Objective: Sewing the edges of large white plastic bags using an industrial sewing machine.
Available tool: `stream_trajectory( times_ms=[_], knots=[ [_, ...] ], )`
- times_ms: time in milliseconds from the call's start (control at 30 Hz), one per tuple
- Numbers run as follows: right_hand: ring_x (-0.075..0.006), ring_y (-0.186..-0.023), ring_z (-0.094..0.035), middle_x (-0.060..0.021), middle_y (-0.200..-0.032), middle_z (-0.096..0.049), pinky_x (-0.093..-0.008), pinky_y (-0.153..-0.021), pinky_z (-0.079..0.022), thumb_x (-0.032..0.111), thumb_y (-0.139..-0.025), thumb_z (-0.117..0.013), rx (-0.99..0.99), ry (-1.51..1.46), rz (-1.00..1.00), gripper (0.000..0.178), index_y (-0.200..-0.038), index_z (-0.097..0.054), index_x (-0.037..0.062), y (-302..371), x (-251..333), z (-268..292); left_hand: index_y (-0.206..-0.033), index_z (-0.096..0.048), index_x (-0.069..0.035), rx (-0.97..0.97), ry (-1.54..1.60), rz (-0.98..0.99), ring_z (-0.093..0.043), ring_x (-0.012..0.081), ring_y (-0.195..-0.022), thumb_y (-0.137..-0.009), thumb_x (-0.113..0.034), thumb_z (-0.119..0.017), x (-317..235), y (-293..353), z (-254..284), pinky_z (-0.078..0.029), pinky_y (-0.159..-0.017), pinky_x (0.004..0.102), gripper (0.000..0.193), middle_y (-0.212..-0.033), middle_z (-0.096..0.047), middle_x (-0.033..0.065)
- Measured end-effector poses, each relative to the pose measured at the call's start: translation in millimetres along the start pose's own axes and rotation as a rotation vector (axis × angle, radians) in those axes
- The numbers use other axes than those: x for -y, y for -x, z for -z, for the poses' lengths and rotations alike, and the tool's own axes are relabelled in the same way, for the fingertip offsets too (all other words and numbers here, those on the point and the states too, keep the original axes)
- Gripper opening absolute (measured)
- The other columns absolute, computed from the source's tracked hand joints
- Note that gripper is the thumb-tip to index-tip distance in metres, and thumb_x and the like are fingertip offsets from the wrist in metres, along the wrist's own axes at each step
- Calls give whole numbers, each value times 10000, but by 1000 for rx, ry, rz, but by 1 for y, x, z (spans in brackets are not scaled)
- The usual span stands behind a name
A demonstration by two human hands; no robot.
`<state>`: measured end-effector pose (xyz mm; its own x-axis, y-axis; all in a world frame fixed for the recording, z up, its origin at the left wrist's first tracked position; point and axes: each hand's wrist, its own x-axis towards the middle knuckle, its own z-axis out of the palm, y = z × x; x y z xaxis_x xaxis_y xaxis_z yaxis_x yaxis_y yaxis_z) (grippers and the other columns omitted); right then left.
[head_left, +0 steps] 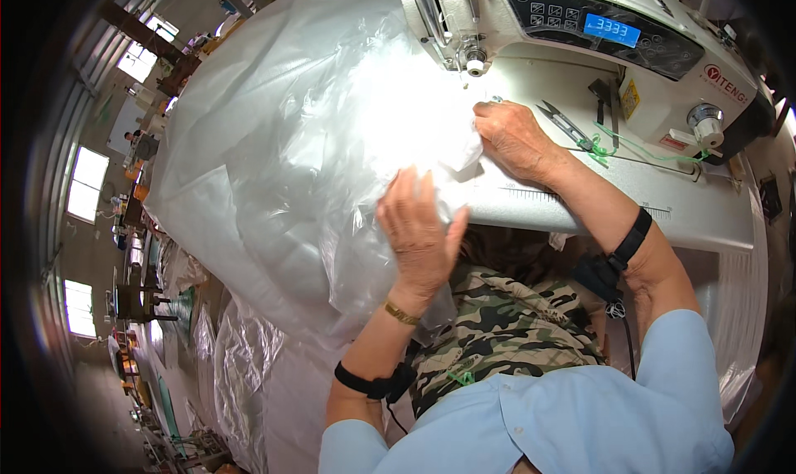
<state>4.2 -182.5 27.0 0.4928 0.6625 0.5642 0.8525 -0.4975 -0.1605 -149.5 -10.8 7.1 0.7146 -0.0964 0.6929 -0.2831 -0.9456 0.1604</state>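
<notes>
A large sheet of clear plastic film (274,150) spreads over the left of the sewing machine table and hangs past its front edge. My left hand (417,225) lies on the film with its fingers stretched out, slightly smeared by motion. Close to the needle, my right hand (514,138) is closed, pinching the film's right edge between thumb and fingers. Just above it is the white sewing machine (473,55), its needle area washed out by bright lamp light. Thread snips (566,126) lie on the table right of my right hand.
Green thread (601,146) trails beside the snips toward the machine's handwheel knob (706,126). A dark hammer-like tool (603,101) rests against the machine bed. A ruler scale (531,195) runs along the table's front edge. More crumpled film (245,366) hangs at lower left.
</notes>
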Motion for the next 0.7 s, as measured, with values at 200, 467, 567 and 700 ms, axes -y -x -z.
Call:
stream_trajectory(
  times_ms=[200,467,567,700],
  knots=[
    [-272,-731,-642,-106,-786,-605,-396,-696,-521,97,-850,-578,37,92,126,102,-771,-611,43,-1,-1,3,-1193,-574,-23,19,-421,97,-555,351,-1070,-866,-125,-587,130,1,21,-400,-942,468,342,-1124,-602,162],
    [-254,-768,-641,-107,-823,-603,-383,-704,-515,96,-853,-570,92,106,100,104,-776,-618,45,4,6,6,-1061,-639,-19,450,-475,144,-600,373,-993,-871,-202,-677,177,-51,70,-469,-863,476,267,-1029,-650,201],
    [-253,-787,-640,-111,-832,-603,-383,-708,-515,97,-849,-570,90,120,115,102,-789,-628,39,1,7,8,-1098,-658,-35,305,-577,-169,-635,334,-965,-774,-294,-787,92,-46,98,-486,-846,441,435,-1011,-676,152],
    [-261,-795,-632,-112,-856,-609,-383,-724,-506,85,-830,-579,120,115,109,70,-807,-620,33,0,14,7,-1052,-667,1,348,54,-266,-667,270,-910,-761,-191,-797,-10,-31,96,-509,-792,387,372,-963,-688,128]
  ],
)
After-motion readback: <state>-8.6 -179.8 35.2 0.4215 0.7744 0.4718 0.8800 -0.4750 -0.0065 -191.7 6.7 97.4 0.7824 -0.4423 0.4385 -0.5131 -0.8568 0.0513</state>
